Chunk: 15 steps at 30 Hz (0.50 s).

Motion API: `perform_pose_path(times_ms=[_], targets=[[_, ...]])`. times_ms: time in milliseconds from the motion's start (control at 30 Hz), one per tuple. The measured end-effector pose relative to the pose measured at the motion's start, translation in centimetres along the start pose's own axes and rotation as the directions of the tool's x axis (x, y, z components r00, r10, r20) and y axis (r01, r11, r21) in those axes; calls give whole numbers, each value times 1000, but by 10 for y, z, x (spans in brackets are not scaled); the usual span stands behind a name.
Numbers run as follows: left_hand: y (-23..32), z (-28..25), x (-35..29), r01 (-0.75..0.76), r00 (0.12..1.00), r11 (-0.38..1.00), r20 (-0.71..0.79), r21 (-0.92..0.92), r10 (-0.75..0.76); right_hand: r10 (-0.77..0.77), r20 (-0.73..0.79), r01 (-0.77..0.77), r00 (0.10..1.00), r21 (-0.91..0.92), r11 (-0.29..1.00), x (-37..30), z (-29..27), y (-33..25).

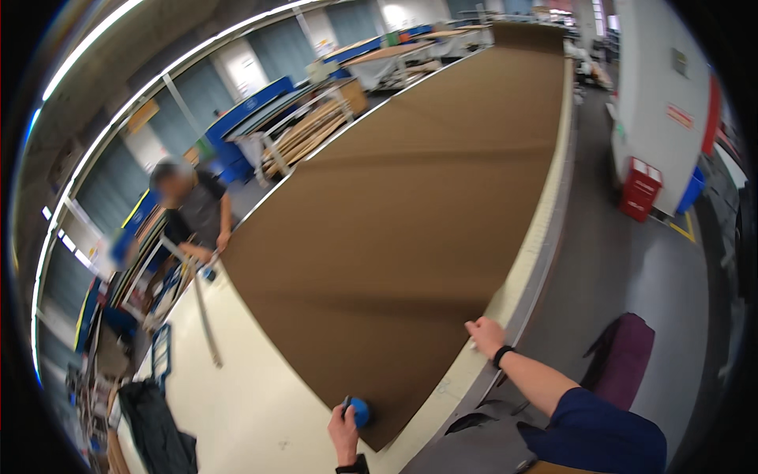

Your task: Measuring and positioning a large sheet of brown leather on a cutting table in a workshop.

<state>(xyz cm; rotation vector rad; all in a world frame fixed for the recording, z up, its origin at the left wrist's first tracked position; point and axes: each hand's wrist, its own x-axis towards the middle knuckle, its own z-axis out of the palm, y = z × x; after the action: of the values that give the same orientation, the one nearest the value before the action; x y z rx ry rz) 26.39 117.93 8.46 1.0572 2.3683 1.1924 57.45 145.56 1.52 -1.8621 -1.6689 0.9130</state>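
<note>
A long sheet of brown fabric [395, 205] lies along a cream-topped table [229, 379], with a few soft ripples across it. At the near corner my left hand [342, 434] is closed round the dark handle of a blue round tool [361, 411], which rests on the fabric. Its exact kind is unclear. Farther up the right edge, my right hand [485, 335] is closed at the fabric's border, its fingertips pinching the cloth there. The fabric's far end bunches up into a roll or fold [529, 35].
A co-worker [197, 205] stands at the left edge, hands on the fabric corner near another blue round tool [208, 273]. A long strip [207, 320] and dark cloth [158, 423] lie on the left. A purple roll-shaped object [625, 363] and red bin [641, 189] stand right.
</note>
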Motion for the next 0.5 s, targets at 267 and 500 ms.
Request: perform_pose_path(times_ms=[267,500], targets=[[12,-9,-19,21,1000,967,8,253,-24,98,193,-174,976,427,888,-45,-56,18],[79,-8,-20,-261,883,927,-321,270,342,327,-28,-311,945,249,917,-142,-164,141]])
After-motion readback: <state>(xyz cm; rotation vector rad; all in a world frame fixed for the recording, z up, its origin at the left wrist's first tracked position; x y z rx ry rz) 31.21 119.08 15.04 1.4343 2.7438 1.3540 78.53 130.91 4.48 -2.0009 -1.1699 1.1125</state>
